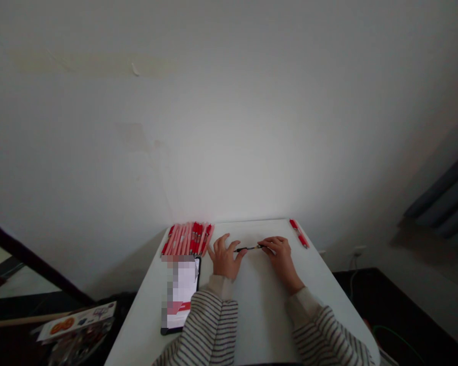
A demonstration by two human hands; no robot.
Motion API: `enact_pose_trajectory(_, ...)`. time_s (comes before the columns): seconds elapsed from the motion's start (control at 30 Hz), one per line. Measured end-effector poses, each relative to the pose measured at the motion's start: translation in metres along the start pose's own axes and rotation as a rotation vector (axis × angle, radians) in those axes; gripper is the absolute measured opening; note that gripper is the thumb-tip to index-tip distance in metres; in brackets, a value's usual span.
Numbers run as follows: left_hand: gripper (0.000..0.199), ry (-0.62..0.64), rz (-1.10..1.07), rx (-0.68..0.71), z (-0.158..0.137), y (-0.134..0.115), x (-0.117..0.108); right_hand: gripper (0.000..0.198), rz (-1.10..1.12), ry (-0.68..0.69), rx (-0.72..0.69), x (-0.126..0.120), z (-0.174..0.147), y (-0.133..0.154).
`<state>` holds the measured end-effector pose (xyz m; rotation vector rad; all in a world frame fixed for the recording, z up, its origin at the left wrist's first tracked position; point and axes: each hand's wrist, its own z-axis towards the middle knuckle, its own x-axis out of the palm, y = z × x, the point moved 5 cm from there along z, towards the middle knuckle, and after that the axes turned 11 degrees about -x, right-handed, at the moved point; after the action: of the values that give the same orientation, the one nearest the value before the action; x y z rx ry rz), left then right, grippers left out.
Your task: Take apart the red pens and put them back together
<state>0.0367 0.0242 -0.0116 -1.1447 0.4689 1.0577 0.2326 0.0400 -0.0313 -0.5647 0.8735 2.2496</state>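
Between my two hands, over the white table (pixel 257 305), a thin black pen (pixel 253 247) with a pale middle lies roughly level. My left hand (pixel 225 258) pinches its left end between thumb and a finger, the other fingers raised. At its right end, my right hand (pixel 278 252) has thumb and fingers closed on the pen's dark tip. Left of my left hand, several red and pink pens (pixel 185 239) lie side by side in a row. To the right of my right hand lies a red pen pair (pixel 299 234), apart from the row.
A phone (pixel 181 295) with a lit screen lies at the table's left, beside my left sleeve. The wall (pixel 252 127) meets the table's back edge. On the lower left is a printed box (pixel 76 321); dark curtain fabric (pixel 442 198) hangs at right.
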Motion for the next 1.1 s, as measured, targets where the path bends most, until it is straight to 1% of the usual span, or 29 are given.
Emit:
enact_pose_trajectory(0.1, 0.033, 0.033, -0.012, 0.022, -0.0012, -0.0026, 0.0006, 0.021, -0.010, -0.002, 0.003, 0.0004, 0.0003, -0.0002)
enact_pose_trajectory(0.27, 0.015, 0.047, -0.010, 0.008, -0.0017, -0.0032, 0.0005, 0.021, -0.010, -0.026, 0.005, -0.0016, 0.0005, 0.0025)
enact_pose_trajectory(0.33, 0.013, 0.043, -0.009, 0.009, -0.0017, -0.0034, 0.0000, 0.021, -0.010, -0.032, 0.000, -0.0023, 0.0002, 0.0030)
enact_pose_trajectory(0.8, 0.036, 0.019, 0.049, 0.004, -0.0028, -0.0034, 0.0023, 0.023, 0.053, -0.033, 0.006, -0.0024, 0.0005, 0.0016)
enact_pose_trajectory(0.87, 0.035, 0.026, 0.045, -0.008, -0.0029, -0.0030, 0.0018, 0.023, 0.056, -0.035, 0.010, -0.0030, 0.0005, 0.0018)
enact_pose_trajectory(0.97, 0.025, 0.033, 0.014, -0.005, -0.0028, -0.0040, -0.0007, 0.023, 0.049, -0.043, 0.022, -0.0035, 0.0000, 0.0009)
enact_pose_trajectory(1.03, 0.031, 0.047, -0.005, 0.013, -0.0025, -0.0056, -0.0021, 0.023, 0.045, -0.046, 0.026, -0.0035, -0.0001, 0.0005)
enact_pose_trajectory(1.1, 0.027, 0.060, -0.012, 0.021, -0.0018, -0.0066, -0.0029, 0.023, 0.046, -0.050, 0.027, -0.0036, 0.0001, 0.0009)
